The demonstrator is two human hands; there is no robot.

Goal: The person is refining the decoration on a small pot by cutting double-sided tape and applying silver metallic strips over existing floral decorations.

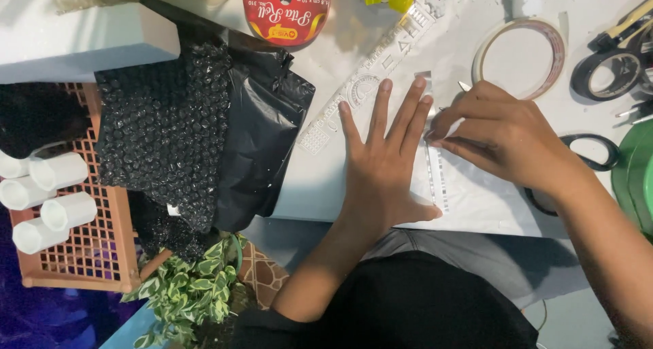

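My left hand lies flat with fingers spread on a clear ruler that rests on a white sheet on the white table. My right hand is closed around a small thin cutting tool whose metal tip sticks out above the fingers, right beside the ruler's edge. The tool's body is hidden inside the hand.
A clear stencil ruler lies diagonally. Tape rolls, scissors, a green roll and a red ribbon spool surround the sheet. Black bubble wrap and a black bag lie left, over an orange basket with white tubes.
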